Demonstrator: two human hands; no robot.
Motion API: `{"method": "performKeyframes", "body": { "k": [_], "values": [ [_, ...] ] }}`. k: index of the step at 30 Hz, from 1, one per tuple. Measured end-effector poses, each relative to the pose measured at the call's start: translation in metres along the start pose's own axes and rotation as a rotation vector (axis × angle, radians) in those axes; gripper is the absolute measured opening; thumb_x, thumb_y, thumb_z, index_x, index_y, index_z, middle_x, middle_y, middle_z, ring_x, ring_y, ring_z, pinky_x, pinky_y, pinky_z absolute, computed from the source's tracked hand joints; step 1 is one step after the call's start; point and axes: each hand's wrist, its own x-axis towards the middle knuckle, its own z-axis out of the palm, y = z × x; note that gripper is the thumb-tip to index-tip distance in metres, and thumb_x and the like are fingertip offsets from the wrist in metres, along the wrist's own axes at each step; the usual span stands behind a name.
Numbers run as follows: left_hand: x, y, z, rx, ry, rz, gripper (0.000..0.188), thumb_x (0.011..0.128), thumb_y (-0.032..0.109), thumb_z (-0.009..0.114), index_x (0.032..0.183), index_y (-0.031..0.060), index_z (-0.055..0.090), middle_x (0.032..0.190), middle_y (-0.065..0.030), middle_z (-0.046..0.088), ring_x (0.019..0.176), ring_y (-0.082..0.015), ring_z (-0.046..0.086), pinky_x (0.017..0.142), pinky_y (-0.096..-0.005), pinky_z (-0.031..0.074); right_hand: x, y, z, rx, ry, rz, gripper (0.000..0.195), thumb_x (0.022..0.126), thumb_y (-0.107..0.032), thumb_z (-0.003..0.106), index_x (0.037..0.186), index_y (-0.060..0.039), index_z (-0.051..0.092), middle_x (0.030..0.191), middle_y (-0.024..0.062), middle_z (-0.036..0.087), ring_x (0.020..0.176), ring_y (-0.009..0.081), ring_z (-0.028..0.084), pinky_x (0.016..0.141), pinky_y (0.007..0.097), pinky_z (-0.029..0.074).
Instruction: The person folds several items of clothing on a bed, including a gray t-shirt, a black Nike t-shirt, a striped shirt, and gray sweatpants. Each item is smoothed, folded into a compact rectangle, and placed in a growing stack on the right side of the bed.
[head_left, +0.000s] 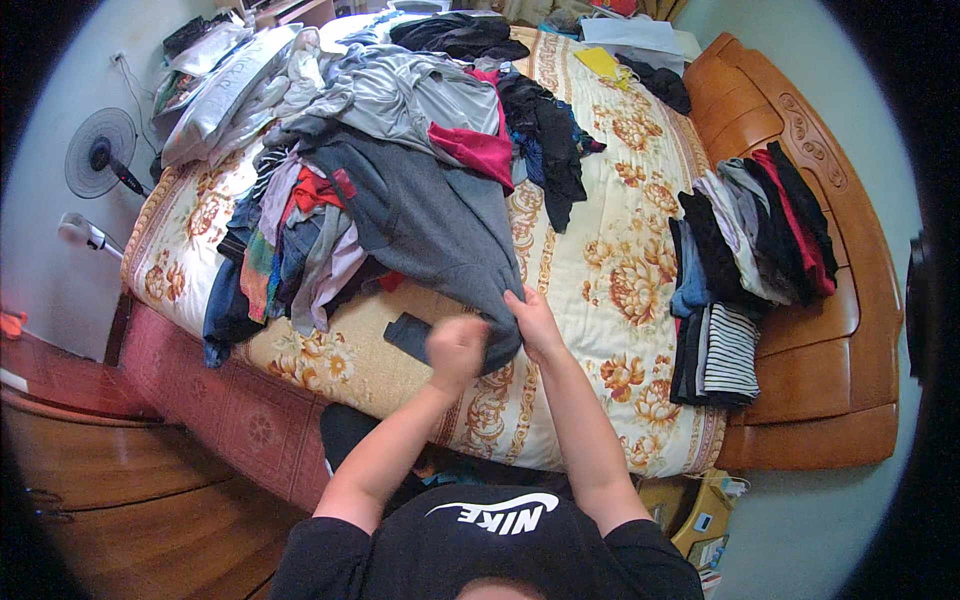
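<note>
A dark grey garment (442, 217) of thick cloth, with a small red patch, stretches from the clothes pile towards me. My right hand (536, 322) pinches its near right edge, thumb on top. Blurred by motion, my left hand (456, 349) is curled into a fist at the near end of the same cloth. A narrow grey cuff-like strip (409, 335) sticks out to the left of that fist. Behind the garment lies the heap of mixed clothes, with a light grey shirt (409, 94) and a crimson cloth (476, 154) on top.
The bed bears a floral bedspread (630, 289). Folded clothes (750, 225) line the wooden headboard (810, 352) at right, with a striped folded garment (731, 352). White plastic bags (232, 97) sit far left near a fan (101, 152). Black clothing (551, 135) lies beyond my hands.
</note>
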Motion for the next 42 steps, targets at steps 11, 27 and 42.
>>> {"method": "performKeyframes", "body": {
  "k": [11, 27, 42],
  "values": [
    [0.067, -0.012, -0.084, -1.205, -0.118, -0.706, 0.045, 0.082, 0.024, 0.061, 0.119, 0.0057, 0.044, 0.113, -0.0074, 0.053, 0.102, -0.0199, 0.051, 0.087, -0.0368, 0.042, -0.067, -0.011, -0.061, -0.498, 0.196, 0.204, 0.044, 0.084, -0.027, 0.059, 0.115, 0.0018, 0.048, 0.098, 0.0081, 0.060, 0.084, 0.0137, 0.058, 0.076, 0.0276, 0.046],
    [-0.063, 0.085, 0.000, -0.729, -0.659, -0.653, 0.026, 0.087, 0.017, 0.054, 0.106, -0.0006, 0.049, 0.097, -0.0049, 0.057, 0.085, -0.0134, 0.055, 0.076, -0.0274, 0.044, -0.164, 0.025, -0.037, -0.462, 0.560, -0.533, 0.024, 0.080, 0.007, 0.039, 0.098, 0.0017, 0.055, 0.094, 0.0055, 0.057, 0.087, 0.0141, 0.052, 0.082, 0.0249, 0.040],
    [-0.032, -0.076, -0.014, 0.475, 0.030, 0.157, 0.066, 0.060, -0.003, 0.056, 0.120, 0.0149, 0.038, 0.123, -0.0182, 0.033, 0.114, -0.0373, 0.035, 0.091, -0.0479, 0.029, -0.243, -0.056, -0.112, 0.070, 0.503, -0.324, 0.016, 0.081, -0.002, 0.049, 0.095, 0.0014, 0.056, 0.085, 0.0084, 0.062, 0.071, 0.0146, 0.060, 0.066, 0.0274, 0.049]
  ]
}}
